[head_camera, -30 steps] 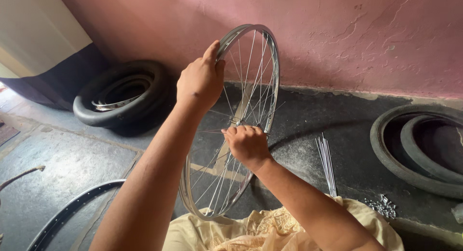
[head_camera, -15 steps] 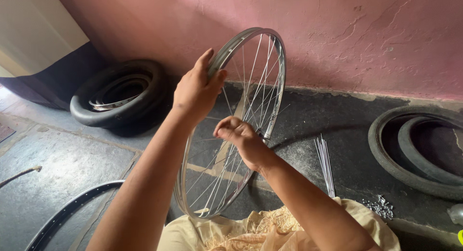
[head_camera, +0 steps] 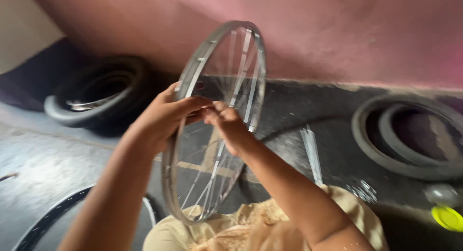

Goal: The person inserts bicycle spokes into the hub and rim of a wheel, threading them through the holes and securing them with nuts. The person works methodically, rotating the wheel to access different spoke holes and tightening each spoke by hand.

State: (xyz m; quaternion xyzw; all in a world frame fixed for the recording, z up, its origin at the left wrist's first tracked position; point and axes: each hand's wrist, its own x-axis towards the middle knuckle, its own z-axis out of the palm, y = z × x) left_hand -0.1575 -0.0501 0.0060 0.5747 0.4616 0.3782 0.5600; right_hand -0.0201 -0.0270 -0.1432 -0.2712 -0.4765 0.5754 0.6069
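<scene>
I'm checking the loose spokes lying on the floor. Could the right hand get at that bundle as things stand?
Probably yes: the right hand is up at the wheel rim, but nothing lies between it and the spoke bundle on the floor beside the right forearm.

Both hands (head_camera: 166,117) grip spoked wheel rim (head_camera: 258,77)

A pink plastered wall (head_camera: 337,34) runs along the back, its paint rough and patchy. On the dark floor (head_camera: 48,159) at the left, a black tyre (head_camera: 96,99) lies flat near the wall with a bright metal ring resting inside it. At the right, two more tyres (head_camera: 410,135) lie nested one within the other. Between them, a bundle of thin metal spokes (head_camera: 311,152) lies on the floor, with a small heap of shiny bits (head_camera: 364,190) just beside it. A yellow lid (head_camera: 447,217) sits at the far right edge. A dark rim (head_camera: 43,222) curves across the lower left corner.
</scene>
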